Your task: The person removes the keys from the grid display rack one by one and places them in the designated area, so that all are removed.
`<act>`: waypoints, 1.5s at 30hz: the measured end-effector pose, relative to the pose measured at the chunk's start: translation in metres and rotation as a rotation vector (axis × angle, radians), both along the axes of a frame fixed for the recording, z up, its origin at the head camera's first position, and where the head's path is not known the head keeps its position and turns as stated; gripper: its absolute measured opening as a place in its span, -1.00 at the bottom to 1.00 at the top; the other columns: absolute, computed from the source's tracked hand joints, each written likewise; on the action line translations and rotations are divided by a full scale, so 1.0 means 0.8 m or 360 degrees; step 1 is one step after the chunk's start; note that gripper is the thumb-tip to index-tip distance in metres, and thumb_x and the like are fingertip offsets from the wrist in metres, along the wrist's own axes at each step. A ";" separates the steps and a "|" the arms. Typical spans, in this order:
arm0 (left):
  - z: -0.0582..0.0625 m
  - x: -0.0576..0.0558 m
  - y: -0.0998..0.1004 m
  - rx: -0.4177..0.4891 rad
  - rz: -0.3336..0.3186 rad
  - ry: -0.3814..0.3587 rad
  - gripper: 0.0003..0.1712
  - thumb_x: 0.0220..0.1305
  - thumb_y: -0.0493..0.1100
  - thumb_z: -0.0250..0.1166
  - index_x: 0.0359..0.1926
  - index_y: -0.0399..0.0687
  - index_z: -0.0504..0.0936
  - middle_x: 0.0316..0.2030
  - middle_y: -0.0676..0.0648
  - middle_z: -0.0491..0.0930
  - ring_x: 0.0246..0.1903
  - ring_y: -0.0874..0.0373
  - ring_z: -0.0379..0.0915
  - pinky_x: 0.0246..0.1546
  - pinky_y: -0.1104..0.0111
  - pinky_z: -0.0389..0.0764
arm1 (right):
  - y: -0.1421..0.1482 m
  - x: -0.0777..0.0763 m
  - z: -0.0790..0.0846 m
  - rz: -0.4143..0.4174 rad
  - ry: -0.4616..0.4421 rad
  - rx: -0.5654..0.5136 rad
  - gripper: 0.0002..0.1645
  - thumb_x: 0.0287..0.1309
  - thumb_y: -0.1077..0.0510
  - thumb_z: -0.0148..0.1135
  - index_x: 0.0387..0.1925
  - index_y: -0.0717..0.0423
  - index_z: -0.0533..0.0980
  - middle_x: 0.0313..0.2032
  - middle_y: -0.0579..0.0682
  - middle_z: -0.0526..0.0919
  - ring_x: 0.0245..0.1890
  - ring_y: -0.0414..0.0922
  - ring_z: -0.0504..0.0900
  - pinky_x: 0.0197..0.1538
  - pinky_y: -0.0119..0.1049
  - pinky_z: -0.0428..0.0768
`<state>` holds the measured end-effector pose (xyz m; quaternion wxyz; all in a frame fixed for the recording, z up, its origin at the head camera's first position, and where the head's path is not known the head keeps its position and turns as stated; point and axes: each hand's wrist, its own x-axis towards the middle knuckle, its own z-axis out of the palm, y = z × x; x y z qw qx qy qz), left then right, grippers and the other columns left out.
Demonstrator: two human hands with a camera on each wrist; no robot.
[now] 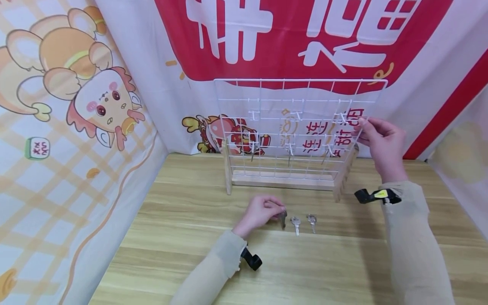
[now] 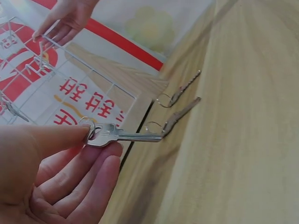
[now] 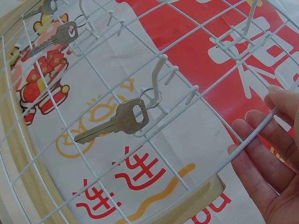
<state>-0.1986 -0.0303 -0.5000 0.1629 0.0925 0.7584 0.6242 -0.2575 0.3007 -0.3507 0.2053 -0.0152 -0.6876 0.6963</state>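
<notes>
Left hand [image 2: 56, 177] pinches a key [image 2: 106, 134] by its head and ring; blade pokes out past the fingertips. Can't tell if the tip touches wood. Two loose keys [image 1: 295, 221] lie just right of it on the table [image 1: 324, 262], apart from each other, tabletop running well out toward the wearer for elbow room. Right hand [image 1: 383, 144] grips the right side edge of the wire rack [image 1: 284, 79], above the table. Rack stands on a wooden base [image 1: 282, 182]; strip of wood between its front edge and the loose keys. Three keys [image 3: 122, 119] hang on its lower row of hooks, spaced apart. Backdrop cloth [image 1: 175, 101] rises close behind the rack, at the table's back edge; more tabletop to both sides.
</notes>
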 end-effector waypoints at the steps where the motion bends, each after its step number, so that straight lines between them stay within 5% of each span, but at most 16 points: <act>1: -0.003 0.001 0.000 -0.0011 -0.0010 -0.0014 -0.87 0.27 -0.29 0.43 -0.16 -0.17 0.72 -0.36 -0.02 0.75 -0.38 0.08 0.71 -0.30 0.27 0.75 | 0.000 0.000 0.000 0.0000 0.0000 -0.0002 -0.46 0.20 -0.06 0.42 0.15 0.09 0.66 -0.04 0.09 0.73 -0.13 -0.17 0.75 -0.11 -0.45 0.64; 8: -0.012 0.005 -0.002 -0.0076 -0.0041 -0.0037 -0.90 0.25 -0.36 0.43 -0.20 -0.21 0.73 -0.40 -0.04 0.74 -0.39 0.06 0.71 -0.37 0.31 0.74 | 0.000 -0.001 -0.003 -0.0020 0.0008 0.0037 -0.43 0.20 -0.07 0.42 0.16 0.14 0.64 -0.06 0.04 0.74 -0.16 -0.19 0.76 -0.13 -0.45 0.64; 25: -0.015 -0.002 0.004 -0.0463 -0.0112 0.0285 -0.93 0.21 -0.31 0.48 -0.31 -0.08 0.75 -0.48 0.13 0.67 -0.48 0.25 0.61 -0.42 0.46 0.64 | -0.001 0.000 -0.001 -0.0009 0.0003 -0.0007 -0.48 0.19 -0.07 0.43 0.13 0.08 0.67 -0.05 0.05 0.74 -0.13 -0.18 0.75 -0.11 -0.45 0.63; 45: -0.010 -0.006 0.006 -0.0608 -0.0124 0.0406 -0.93 0.17 -0.29 0.52 -0.35 -0.05 0.79 -0.48 0.18 0.66 -0.49 0.35 0.55 -0.35 0.48 0.60 | 0.001 -0.002 -0.002 -0.0056 -0.0045 0.0045 -0.45 0.18 -0.11 0.43 0.15 0.02 0.66 -0.04 0.03 0.74 -0.10 -0.18 0.73 -0.12 -0.48 0.63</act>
